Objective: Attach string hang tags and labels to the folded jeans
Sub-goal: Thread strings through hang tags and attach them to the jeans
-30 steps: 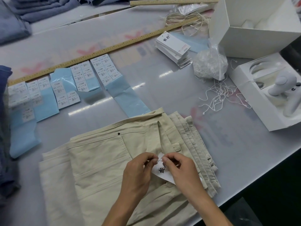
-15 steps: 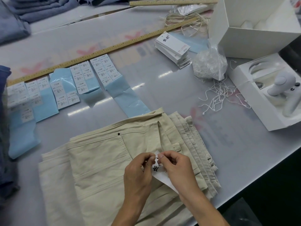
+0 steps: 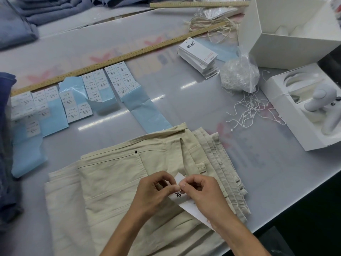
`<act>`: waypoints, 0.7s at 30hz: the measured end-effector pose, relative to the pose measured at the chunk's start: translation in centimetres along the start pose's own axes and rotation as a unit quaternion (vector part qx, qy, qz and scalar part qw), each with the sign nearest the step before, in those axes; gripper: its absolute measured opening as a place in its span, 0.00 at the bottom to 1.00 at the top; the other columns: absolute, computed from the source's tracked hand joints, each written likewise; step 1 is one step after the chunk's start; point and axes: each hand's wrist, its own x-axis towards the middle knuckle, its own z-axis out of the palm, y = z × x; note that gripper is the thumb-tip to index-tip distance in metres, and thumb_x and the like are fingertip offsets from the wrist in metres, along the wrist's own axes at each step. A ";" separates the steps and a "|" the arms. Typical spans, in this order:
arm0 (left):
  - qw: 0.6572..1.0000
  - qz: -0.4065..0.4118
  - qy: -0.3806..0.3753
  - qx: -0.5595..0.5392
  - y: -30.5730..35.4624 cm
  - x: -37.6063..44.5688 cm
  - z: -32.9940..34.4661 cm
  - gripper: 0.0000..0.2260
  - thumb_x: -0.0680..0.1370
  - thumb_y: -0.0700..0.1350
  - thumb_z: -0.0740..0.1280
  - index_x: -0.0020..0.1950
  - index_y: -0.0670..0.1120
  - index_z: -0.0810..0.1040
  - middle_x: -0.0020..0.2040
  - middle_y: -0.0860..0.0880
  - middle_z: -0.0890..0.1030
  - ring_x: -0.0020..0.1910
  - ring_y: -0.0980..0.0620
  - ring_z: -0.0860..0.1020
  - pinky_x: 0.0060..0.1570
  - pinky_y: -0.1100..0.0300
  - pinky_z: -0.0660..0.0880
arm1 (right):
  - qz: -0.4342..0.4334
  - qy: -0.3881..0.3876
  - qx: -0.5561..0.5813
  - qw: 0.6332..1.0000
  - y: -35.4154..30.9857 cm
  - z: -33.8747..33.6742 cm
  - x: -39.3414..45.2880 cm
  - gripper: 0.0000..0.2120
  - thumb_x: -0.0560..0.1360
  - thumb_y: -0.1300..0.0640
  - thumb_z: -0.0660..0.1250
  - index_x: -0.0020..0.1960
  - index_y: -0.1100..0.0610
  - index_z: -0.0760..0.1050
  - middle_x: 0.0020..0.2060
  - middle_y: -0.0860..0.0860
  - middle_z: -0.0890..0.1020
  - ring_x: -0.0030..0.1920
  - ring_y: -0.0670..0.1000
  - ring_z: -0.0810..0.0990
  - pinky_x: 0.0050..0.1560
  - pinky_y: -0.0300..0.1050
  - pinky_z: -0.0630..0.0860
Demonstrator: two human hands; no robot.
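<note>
A stack of folded beige jeans [image 3: 114, 183] lies at the table's near edge. Over it, near the waistband, both hands work a white hang tag [image 3: 186, 205] printed with black characters. My left hand [image 3: 155, 193] pinches at the tag's top with curled fingers. My right hand [image 3: 201, 193] pinches the same spot, where a thin string end shows between the fingertips; its palm hides the tag's lower half. A stack of spare hang tags [image 3: 198, 54] sits further back, and loose white strings [image 3: 252, 111] lie to the right. Sheets of size labels [image 3: 96, 93] on blue backing line the left.
A long wooden ruler [image 3: 118, 58] crosses the table diagonally. A clear bag of strings [image 3: 239, 74] stands beside an open white box [image 3: 287, 32]. A white tray box [image 3: 299, 115] holds a controller at the right edge. Blue jeans [image 3: 5, 145] pile at the left and far back.
Both hands stayed over the waistband area with the tag. The fingertips closed together at the tag's top, and the tag tilted down under my right hand.
</note>
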 end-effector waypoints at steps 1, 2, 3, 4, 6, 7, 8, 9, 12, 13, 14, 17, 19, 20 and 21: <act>1.000 0.005 -0.010 0.006 0.0 0.1 -0.1 0.06 0.69 0.54 0.77 0.39 0.55 0.83 0.33 0.54 0.82 0.29 0.60 0.72 0.31 0.68 0.67 | -0.002 0.001 -0.002 1.000 -0.1 0.1 0.0 0.09 0.77 0.59 0.73 0.40 0.49 0.86 0.37 0.50 0.86 0.40 0.45 0.84 0.42 0.33 0.76; 1.000 0.013 -0.017 0.021 0.0 0.1 -0.1 0.04 0.70 0.51 0.77 0.40 0.55 0.83 0.35 0.55 0.82 0.30 0.60 0.73 0.32 0.68 0.67 | -0.002 0.001 -0.007 1.000 -0.2 0.1 0.0 0.09 0.76 0.59 0.73 0.40 0.49 0.86 0.36 0.50 0.86 0.39 0.46 0.84 0.42 0.33 0.76; 0.998 0.027 -0.023 0.045 -0.2 0.0 0.1 0.03 0.72 0.49 0.76 0.43 0.56 0.84 0.36 0.57 0.83 0.31 0.60 0.74 0.34 0.69 0.68 | -0.003 -0.002 -0.019 1.000 -0.2 0.0 0.1 0.09 0.76 0.59 0.73 0.40 0.49 0.85 0.35 0.50 0.86 0.39 0.45 0.84 0.41 0.33 0.76; 0.996 0.041 -0.029 0.073 -0.4 -0.2 0.3 0.04 0.74 0.47 0.75 0.45 0.56 0.83 0.37 0.59 0.83 0.32 0.60 0.76 0.35 0.69 0.68 | -0.008 -0.004 -0.048 0.999 -0.3 -0.3 0.3 0.08 0.76 0.58 0.73 0.40 0.48 0.85 0.35 0.49 0.86 0.39 0.45 0.84 0.41 0.33 0.75; 0.990 0.060 -0.024 0.123 -0.4 -0.3 0.7 0.04 0.76 0.45 0.73 0.45 0.54 0.82 0.38 0.61 0.82 0.34 0.60 0.76 0.36 0.71 0.67 | -0.034 0.035 -0.152 0.987 -0.3 -1.4 0.5 0.04 0.76 0.53 0.73 0.43 0.45 0.85 0.37 0.44 0.85 0.40 0.43 0.82 0.42 0.35 0.75; 0.989 0.066 -0.014 0.132 -0.3 -0.3 0.7 0.04 0.77 0.44 0.72 0.44 0.52 0.82 0.38 0.61 0.81 0.35 0.60 0.76 0.36 0.71 0.66 | -0.056 0.066 -0.222 0.971 -0.2 -2.0 0.5 0.02 0.75 0.50 0.73 0.47 0.43 0.84 0.40 0.42 0.84 0.43 0.42 0.80 0.45 0.37 0.76; 0.988 0.070 -0.001 0.137 -0.1 -0.3 0.6 0.05 0.77 0.43 0.72 0.43 0.52 0.82 0.39 0.61 0.81 0.35 0.59 0.76 0.36 0.72 0.66 | -0.072 0.081 -0.297 0.949 -0.2 -2.5 0.2 0.08 0.75 0.47 0.73 0.54 0.41 0.81 0.45 0.39 0.81 0.47 0.41 0.78 0.50 0.39 0.75; 0.987 0.072 0.011 0.140 0.2 -0.2 0.4 0.05 0.78 0.42 0.72 0.44 0.51 0.82 0.40 0.60 0.81 0.36 0.58 0.77 0.36 0.71 0.67 | -0.070 0.067 -0.359 0.928 0.0 -2.8 -0.1 0.15 0.75 0.45 0.72 0.61 0.38 0.76 0.50 0.37 0.77 0.51 0.40 0.75 0.56 0.41 0.72; 0.990 0.062 0.015 0.123 1.2 0.0 -0.1 0.07 0.79 0.41 0.72 0.49 0.54 0.83 0.46 0.62 0.83 0.42 0.57 0.81 0.37 0.70 0.71 | 0.006 0.009 -0.460 0.888 0.4 -2.5 -1.5 0.22 0.76 0.40 0.69 0.68 0.37 0.68 0.51 0.36 0.73 0.56 0.41 0.72 0.60 0.46 0.65; 0.991 0.064 0.016 0.116 1.5 0.0 -0.2 0.10 0.79 0.40 0.72 0.52 0.56 0.82 0.50 0.63 0.83 0.45 0.57 0.82 0.39 0.70 0.73 | 0.009 0.013 -0.465 0.885 0.5 -2.4 -1.8 0.20 0.76 0.41 0.68 0.67 0.38 0.69 0.48 0.37 0.74 0.54 0.42 0.73 0.59 0.46 0.65; 0.992 0.064 0.020 0.104 1.7 -0.2 -0.1 0.13 0.79 0.40 0.72 0.56 0.58 0.81 0.54 0.64 0.82 0.49 0.57 0.81 0.41 0.69 0.74 | 0.006 0.024 -0.452 0.892 0.5 -2.1 -2.3 0.19 0.77 0.42 0.67 0.66 0.39 0.70 0.45 0.38 0.75 0.52 0.42 0.75 0.58 0.46 0.67; 0.992 0.080 0.017 0.092 0.9 -1.7 -0.1 0.20 0.80 0.44 0.71 0.66 0.63 0.74 0.60 0.66 0.77 0.58 0.58 0.78 0.51 0.69 0.74 | 0.001 0.011 -0.435 0.900 -0.1 -0.5 -3.5 0.23 0.77 0.41 0.66 0.70 0.40 0.66 0.50 0.40 0.76 0.55 0.44 0.77 0.56 0.44 0.73; 0.980 0.108 -0.015 0.169 0.0 -3.2 0.0 0.24 0.78 0.48 0.72 0.69 0.66 0.68 0.68 0.68 0.71 0.66 0.63 0.72 0.62 0.69 0.69 | -0.026 -0.026 -0.498 0.867 -0.1 0.3 -3.4 0.28 0.78 0.41 0.64 0.75 0.41 0.59 0.62 0.45 0.70 0.63 0.49 0.73 0.59 0.45 0.72; 0.965 0.122 -0.027 0.230 -0.2 -3.9 0.0 0.29 0.75 0.50 0.75 0.71 0.65 0.66 0.72 0.65 0.68 0.68 0.61 0.72 0.65 0.69 0.68 | -0.022 -0.038 -0.491 0.870 -0.2 0.4 -3.6 0.29 0.78 0.41 0.64 0.76 0.42 0.57 0.64 0.47 0.67 0.64 0.49 0.72 0.59 0.44 0.72; 0.944 0.138 -0.028 0.299 -0.5 -4.5 -0.1 0.35 0.69 0.51 0.80 0.72 0.63 0.68 0.72 0.58 0.71 0.67 0.56 0.75 0.63 0.67 0.72 | -0.018 -0.060 -0.475 0.878 -0.7 1.2 -3.9 0.29 0.79 0.43 0.64 0.76 0.41 0.56 0.65 0.47 0.66 0.64 0.48 0.73 0.57 0.43 0.72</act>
